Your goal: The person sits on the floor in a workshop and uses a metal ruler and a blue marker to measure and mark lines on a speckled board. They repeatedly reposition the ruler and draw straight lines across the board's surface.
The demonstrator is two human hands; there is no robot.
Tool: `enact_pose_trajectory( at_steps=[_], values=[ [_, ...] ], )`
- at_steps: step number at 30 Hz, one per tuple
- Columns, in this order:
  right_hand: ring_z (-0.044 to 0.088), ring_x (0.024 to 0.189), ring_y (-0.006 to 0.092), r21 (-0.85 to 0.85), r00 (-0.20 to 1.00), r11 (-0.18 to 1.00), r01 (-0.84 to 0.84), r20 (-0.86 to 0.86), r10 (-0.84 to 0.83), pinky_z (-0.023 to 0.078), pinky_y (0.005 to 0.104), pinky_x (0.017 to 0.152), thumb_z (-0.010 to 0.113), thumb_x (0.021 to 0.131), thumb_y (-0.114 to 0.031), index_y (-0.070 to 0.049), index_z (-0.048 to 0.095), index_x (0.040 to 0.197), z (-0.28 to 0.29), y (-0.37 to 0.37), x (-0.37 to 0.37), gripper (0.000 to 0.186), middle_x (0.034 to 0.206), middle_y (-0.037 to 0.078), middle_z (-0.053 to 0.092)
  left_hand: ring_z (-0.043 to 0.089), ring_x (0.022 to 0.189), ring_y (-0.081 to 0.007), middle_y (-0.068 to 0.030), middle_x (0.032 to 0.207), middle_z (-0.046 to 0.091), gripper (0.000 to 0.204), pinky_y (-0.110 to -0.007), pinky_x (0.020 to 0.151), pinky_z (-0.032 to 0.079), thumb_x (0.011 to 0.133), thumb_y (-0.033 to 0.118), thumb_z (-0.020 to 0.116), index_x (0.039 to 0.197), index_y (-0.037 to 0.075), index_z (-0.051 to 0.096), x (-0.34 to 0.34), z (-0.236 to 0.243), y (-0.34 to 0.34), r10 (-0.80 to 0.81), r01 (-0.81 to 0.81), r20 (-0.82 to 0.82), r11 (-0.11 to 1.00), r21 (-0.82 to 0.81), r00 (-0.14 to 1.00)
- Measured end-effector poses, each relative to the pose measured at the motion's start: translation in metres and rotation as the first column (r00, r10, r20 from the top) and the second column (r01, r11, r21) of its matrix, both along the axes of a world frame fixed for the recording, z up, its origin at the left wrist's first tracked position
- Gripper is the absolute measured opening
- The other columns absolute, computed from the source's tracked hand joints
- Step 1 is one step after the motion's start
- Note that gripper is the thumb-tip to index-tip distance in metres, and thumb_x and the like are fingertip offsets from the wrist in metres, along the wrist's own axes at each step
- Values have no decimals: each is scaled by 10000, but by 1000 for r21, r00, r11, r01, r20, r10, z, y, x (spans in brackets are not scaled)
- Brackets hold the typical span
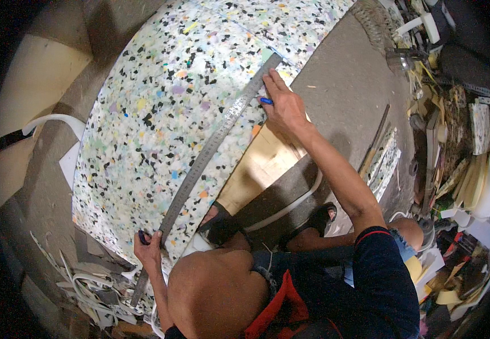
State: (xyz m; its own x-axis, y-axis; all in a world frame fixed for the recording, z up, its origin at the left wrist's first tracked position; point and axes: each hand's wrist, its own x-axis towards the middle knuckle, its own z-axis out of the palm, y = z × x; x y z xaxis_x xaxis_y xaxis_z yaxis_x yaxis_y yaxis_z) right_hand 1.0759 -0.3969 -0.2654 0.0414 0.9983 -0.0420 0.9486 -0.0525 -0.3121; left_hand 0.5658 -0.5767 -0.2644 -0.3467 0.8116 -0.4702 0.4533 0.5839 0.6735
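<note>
A thick sheet of speckled, multicoloured foam [143, 130] lies in front of me. Across it, near its right edge, a long metal ruler [211, 144] runs diagonally, its near end reaching past the foam's edge. My left hand [150, 251] grips the ruler near that end, thumb against it; a small dark thing [143, 238] beside the fingers is too unclear to name. At the far end my right hand [285, 106] presses fingertips along the ruler's edge, with a blue pen [266, 100] held between thumb and fingers. Faint blue lines mark the foam beyond the ruler.
Beneath the foam's right edge shows a pale wooden board [265, 161]. Foam offcuts and scraps [471, 181] pile up on the right, and white strips [87, 282] lie at lower left. My knee [217, 294] is close to the foam's near edge. A thin dark stick [378, 133] lies on the floor.
</note>
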Motion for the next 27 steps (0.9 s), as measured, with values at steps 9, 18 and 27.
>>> enact_pose_trajectory(
  at_steps=[9, 18, 27],
  values=[
    [638, 1117, 447, 45, 999, 999, 5, -34, -4, 549, 489, 922, 711, 881, -236, -31, 474, 1427, 4, 2, -3, 630, 1554, 219, 396, 361, 656, -98, 35, 697, 421, 405, -255, 585, 348, 801, 161, 857, 778, 74, 461, 13, 14, 7, 52, -52, -3, 997, -57, 999],
    [568, 1277, 407, -43, 973, 980, -197, 111, 200, 519, 448, 1011, 727, 871, -241, -37, 449, 1476, -8, 7, 21, 696, 1504, 251, 459, 458, 591, -226, -103, 643, 531, 528, -351, 575, 423, 752, 365, 877, 775, 2, 495, 17, 26, 14, -155, 113, -310, 982, -149, 938],
    [682, 957, 274, -141, 878, 964, -224, -460, 136, 524, 359, 861, 443, 1068, -331, 6, 711, 1107, 57, 27, -98, 432, 1032, 215, 714, 581, 592, -324, -137, 633, 604, 574, -433, 576, 452, 693, 494, 885, 753, 41, 538, 19, 35, 28, -160, 58, -272, 936, -348, 949]
  ],
)
